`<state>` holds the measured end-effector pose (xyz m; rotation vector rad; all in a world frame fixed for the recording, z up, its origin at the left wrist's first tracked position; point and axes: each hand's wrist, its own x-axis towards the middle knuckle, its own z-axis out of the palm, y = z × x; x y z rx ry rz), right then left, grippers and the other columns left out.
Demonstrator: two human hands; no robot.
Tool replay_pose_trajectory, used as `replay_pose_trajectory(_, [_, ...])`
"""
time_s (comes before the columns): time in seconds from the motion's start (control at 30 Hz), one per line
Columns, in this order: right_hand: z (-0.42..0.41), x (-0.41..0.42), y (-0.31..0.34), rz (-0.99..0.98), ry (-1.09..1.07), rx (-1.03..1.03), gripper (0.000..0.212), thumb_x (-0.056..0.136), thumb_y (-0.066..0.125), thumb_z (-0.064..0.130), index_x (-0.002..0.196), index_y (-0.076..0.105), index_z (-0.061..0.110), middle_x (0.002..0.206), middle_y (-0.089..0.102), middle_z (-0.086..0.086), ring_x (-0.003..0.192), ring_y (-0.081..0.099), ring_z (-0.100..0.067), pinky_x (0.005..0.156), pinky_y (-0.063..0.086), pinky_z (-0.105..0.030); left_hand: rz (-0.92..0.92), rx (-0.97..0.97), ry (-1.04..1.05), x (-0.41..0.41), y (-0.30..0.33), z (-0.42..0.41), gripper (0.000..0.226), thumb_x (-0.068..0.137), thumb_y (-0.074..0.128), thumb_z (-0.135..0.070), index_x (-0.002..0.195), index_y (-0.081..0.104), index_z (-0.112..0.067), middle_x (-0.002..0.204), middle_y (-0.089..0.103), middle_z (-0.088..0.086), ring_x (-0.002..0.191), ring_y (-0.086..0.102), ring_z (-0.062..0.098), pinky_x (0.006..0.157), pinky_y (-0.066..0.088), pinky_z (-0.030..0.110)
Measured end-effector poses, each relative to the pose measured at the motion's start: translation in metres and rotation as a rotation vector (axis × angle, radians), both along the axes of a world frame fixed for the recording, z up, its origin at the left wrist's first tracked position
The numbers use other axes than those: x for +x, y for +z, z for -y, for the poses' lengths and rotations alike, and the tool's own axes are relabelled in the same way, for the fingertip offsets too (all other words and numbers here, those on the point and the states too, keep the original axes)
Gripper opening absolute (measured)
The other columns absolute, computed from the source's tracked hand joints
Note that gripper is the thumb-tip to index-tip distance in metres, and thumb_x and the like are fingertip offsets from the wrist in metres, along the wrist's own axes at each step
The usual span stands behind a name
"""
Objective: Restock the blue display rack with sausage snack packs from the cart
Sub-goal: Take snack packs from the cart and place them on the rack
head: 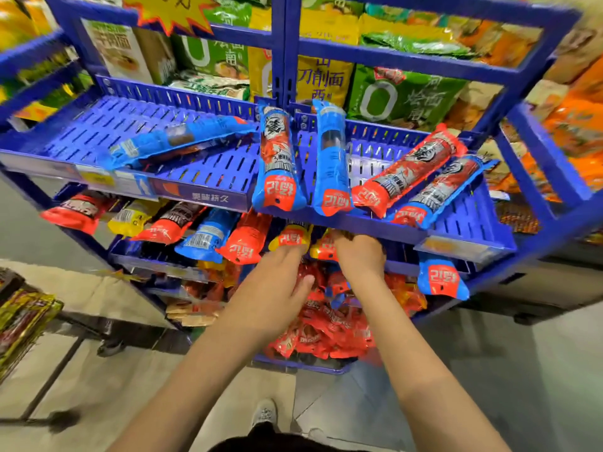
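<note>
The blue display rack (208,161) fills the view. Its upper slotted shelf carries several long blue and red sausage packs (277,164) lying at odd angles. More packs (239,244) in red, blue and yellow hang over the edge of the second shelf. My left hand (277,288) reaches to that second shelf, fingers on a yellow-topped pack (288,241). My right hand (360,256) curls its fingers round a red and yellow pack (324,247) beside it. The fingertips of both hands are hidden under the upper shelf's front edge.
A heap of small red snack bags (326,334) fills the bottom tier under my arms. Noodle bags (401,96) stand on shelves behind the rack. A cart edge with yellow and red packs (23,318) sits at the lower left. My shoe (266,414) stands on grey floor.
</note>
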<state>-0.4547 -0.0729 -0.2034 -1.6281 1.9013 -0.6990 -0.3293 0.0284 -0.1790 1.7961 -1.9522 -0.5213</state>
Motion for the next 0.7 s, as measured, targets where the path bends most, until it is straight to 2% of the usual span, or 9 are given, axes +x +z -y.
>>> replay_pose_trajectory(0.07, [-0.002, -0.008, 0.0, 0.006, -0.015, 0.019, 0.032, 0.091, 0.052, 0.035, 0.103, 0.063, 0.008, 0.107, 0.065, -0.021, 0.106, 0.054, -0.042, 0.087, 0.042, -0.043, 0.022, -0.073, 0.01, -0.007, 0.002, 0.012, 0.043, 0.095, 0.046, -0.02, 0.136, 0.038, -0.008, 0.133, 0.044, 0.008, 0.124, 0.039, 0.024, 0.101, 0.027, 0.027])
replay_pose_trajectory(0.13, [-0.007, -0.017, 0.0, -0.013, -0.021, 0.035, 0.036, 0.091, 0.052, 0.032, 0.102, 0.061, -0.001, 0.111, 0.062, -0.026, 0.111, 0.05, -0.042, 0.092, 0.039, -0.045, 0.107, -0.121, 0.017, -0.01, -0.003, 0.028, 0.044, 0.092, 0.046, -0.012, 0.134, 0.041, -0.002, 0.127, 0.049, 0.014, 0.118, 0.044, 0.031, 0.101, 0.034, 0.035])
replay_pose_trajectory(0.2, [-0.013, -0.025, 0.001, -0.039, -0.009, 0.034, 0.037, 0.091, 0.051, 0.029, 0.101, 0.058, -0.007, 0.112, 0.06, -0.027, 0.112, 0.045, -0.041, 0.095, 0.036, -0.046, 0.228, -0.128, 0.041, -0.013, -0.012, 0.045, 0.043, 0.088, 0.041, -0.012, 0.128, 0.048, 0.004, 0.115, 0.054, 0.023, 0.105, 0.051, 0.042, 0.091, 0.042, 0.044])
replay_pose_trajectory(0.23, [-0.018, -0.029, 0.001, -0.049, 0.006, 0.025, 0.036, 0.091, 0.051, 0.027, 0.102, 0.056, -0.007, 0.112, 0.059, -0.026, 0.112, 0.044, -0.04, 0.095, 0.035, -0.045, 0.29, -0.085, 0.064, -0.014, -0.016, 0.055, 0.042, 0.09, 0.038, -0.014, 0.126, 0.048, 0.004, 0.115, 0.054, 0.026, 0.104, 0.051, 0.044, 0.088, 0.041, 0.045])
replay_pose_trajectory(0.33, [-0.031, -0.04, 0.0, -0.058, 0.055, -0.028, 0.036, 0.089, 0.05, 0.028, 0.109, 0.054, -0.002, 0.11, 0.059, -0.022, 0.11, 0.044, -0.038, 0.093, 0.035, -0.045, 0.4, 0.119, 0.167, -0.016, -0.023, 0.08, 0.041, 0.097, 0.037, -0.027, 0.131, 0.044, -0.005, 0.135, 0.045, 0.022, 0.121, 0.041, 0.042, 0.097, 0.035, 0.045])
replay_pose_trajectory(0.5, [-0.048, -0.055, 0.002, 0.159, 0.073, -0.018, 0.045, 0.073, 0.041, 0.039, 0.102, 0.055, 0.008, 0.096, 0.063, -0.016, 0.093, 0.055, -0.036, 0.076, 0.043, -0.04, 0.308, 0.121, 0.302, -0.026, -0.018, 0.093, 0.04, 0.093, 0.049, -0.032, 0.127, 0.055, -0.012, 0.132, 0.052, 0.017, 0.123, 0.045, 0.037, 0.099, 0.037, 0.04])
replay_pose_trajectory(0.6, [-0.05, -0.066, 0.002, 0.281, 0.065, 0.061, 0.056, 0.074, 0.048, 0.039, 0.121, 0.053, 0.009, 0.104, 0.065, -0.014, 0.094, 0.059, -0.031, 0.08, 0.046, -0.038, 0.204, 0.212, 0.374, -0.036, -0.009, 0.087, 0.039, 0.086, 0.058, -0.037, 0.108, 0.06, -0.004, 0.121, 0.054, 0.022, 0.114, 0.049, 0.038, 0.089, 0.041, 0.038])
replay_pose_trajectory(0.63, [-0.051, -0.07, 0.002, 0.322, 0.074, 0.075, 0.05, 0.079, 0.054, 0.035, 0.121, 0.053, 0.009, 0.1, 0.066, -0.01, 0.089, 0.06, -0.027, 0.078, 0.047, -0.037, 0.163, 0.234, 0.405, -0.039, -0.006, 0.082, 0.042, 0.084, 0.06, -0.04, 0.104, 0.059, -0.003, 0.12, 0.052, 0.023, 0.112, 0.049, 0.039, 0.087, 0.042, 0.039])
replay_pose_trajectory(0.7, [-0.054, -0.076, 0.004, 0.402, 0.102, 0.099, 0.021, 0.086, 0.059, 0.02, 0.106, 0.055, 0.015, 0.083, 0.064, -0.001, 0.074, 0.058, -0.017, 0.068, 0.043, -0.032, 0.115, 0.232, 0.454, -0.046, -0.003, 0.067, 0.049, 0.081, 0.062, -0.044, 0.104, 0.053, -0.001, 0.119, 0.047, 0.021, 0.107, 0.05, 0.04, 0.085, 0.042, 0.041])
